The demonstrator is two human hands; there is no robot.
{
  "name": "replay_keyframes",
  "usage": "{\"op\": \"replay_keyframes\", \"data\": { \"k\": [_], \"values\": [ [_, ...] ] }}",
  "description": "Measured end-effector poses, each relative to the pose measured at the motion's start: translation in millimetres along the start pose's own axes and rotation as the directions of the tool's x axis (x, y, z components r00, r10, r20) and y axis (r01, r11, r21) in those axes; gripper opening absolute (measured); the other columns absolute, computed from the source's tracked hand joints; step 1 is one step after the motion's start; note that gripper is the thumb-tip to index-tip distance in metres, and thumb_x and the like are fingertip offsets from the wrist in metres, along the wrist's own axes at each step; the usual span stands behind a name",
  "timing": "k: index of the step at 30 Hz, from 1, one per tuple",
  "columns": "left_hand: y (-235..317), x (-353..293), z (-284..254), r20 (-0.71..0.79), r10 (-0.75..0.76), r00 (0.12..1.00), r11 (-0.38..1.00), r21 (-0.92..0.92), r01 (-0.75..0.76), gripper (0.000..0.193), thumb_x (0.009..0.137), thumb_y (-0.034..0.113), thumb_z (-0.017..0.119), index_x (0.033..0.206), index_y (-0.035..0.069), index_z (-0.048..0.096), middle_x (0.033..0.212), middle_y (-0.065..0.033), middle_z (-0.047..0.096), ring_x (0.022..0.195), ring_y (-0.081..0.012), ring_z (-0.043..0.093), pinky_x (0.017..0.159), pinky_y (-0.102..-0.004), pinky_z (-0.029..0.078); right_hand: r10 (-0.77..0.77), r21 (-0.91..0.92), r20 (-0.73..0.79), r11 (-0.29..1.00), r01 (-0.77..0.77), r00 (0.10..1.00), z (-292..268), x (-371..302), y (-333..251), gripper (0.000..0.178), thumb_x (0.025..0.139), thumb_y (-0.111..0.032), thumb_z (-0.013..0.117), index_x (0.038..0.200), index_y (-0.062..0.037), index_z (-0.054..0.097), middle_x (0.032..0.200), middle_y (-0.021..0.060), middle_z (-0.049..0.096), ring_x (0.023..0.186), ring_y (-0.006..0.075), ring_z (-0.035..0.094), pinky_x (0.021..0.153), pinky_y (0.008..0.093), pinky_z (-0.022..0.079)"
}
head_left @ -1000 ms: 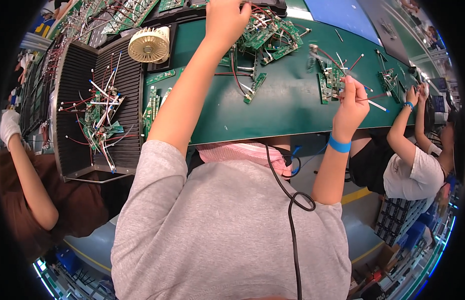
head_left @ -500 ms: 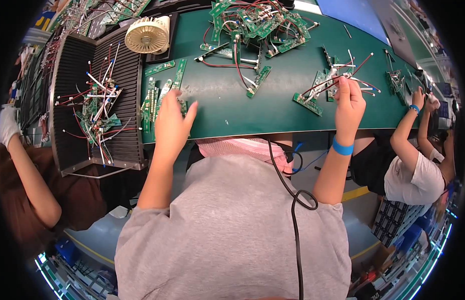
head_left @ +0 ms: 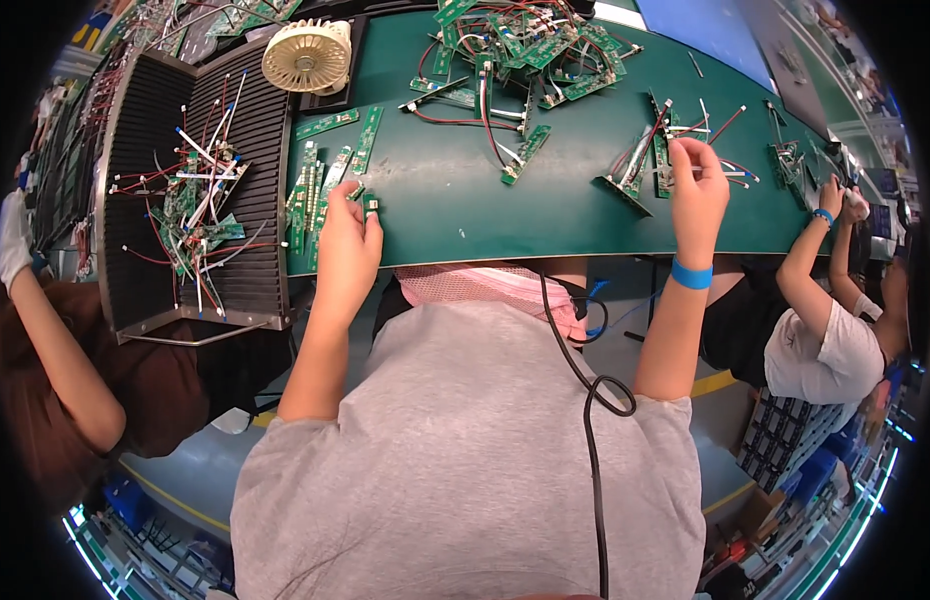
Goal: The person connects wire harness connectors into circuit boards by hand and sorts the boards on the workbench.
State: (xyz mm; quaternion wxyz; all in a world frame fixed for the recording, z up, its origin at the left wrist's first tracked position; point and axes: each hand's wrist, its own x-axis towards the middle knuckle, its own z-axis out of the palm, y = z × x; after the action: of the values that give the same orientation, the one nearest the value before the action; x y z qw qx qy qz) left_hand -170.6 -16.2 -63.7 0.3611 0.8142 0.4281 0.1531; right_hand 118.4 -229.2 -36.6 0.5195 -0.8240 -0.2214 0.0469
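Note:
My left hand (head_left: 351, 238) is closed in a pinch near the table's front edge. The end of a small green circuit board (head_left: 372, 206) shows at its thumb and fingertips. Beside that hand lie several narrow green circuit boards (head_left: 313, 190), side by side. My right hand (head_left: 699, 195), with a blue wristband, is held with curled fingers at a small group of wired circuit boards (head_left: 665, 160). What is between those fingers, if anything, is hidden. Just left of it, a circuit board with red and white wires (head_left: 625, 188) rests tilted, its wires rising past the fingertips.
A tangled heap of wired boards (head_left: 525, 50) covers the far middle of the green table (head_left: 425, 215). At left stands a black ribbed tray (head_left: 260, 150) holding wired boards, with a cream fan (head_left: 307, 58) behind. Co-workers sit on both sides; one's hands (head_left: 833, 195) work at right.
My left hand has gone from spread fingers to a pinch with a board at its tips. The wired board by my right hand has tilted, and its connectors have left the fingertips.

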Motion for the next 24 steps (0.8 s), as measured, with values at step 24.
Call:
{"op": "replay_keyframes", "data": {
  "k": [24],
  "values": [
    [38.9, -4.4, 30.3, 0.624, 0.315, 0.715, 0.288, -0.781, 0.554, 0.037, 0.089, 0.005, 0.048, 0.124, -0.003, 0.04, 0.087, -0.0133, 0.06, 0.066, -0.0155, 0.06, 0.06, -0.025, 0.049, -0.229, 0.161, -0.293, 0.945, 0.283, 0.928, 4.7, 6.2, -67.6, 0.022, 0.088, -0.016, 0.055, 0.097, 0.0016, 0.064, 0.063, -0.0009, 0.055, 0.057, 0.0024, 0.043, 0.052, 0.0169, 0.031]
  ]
}}
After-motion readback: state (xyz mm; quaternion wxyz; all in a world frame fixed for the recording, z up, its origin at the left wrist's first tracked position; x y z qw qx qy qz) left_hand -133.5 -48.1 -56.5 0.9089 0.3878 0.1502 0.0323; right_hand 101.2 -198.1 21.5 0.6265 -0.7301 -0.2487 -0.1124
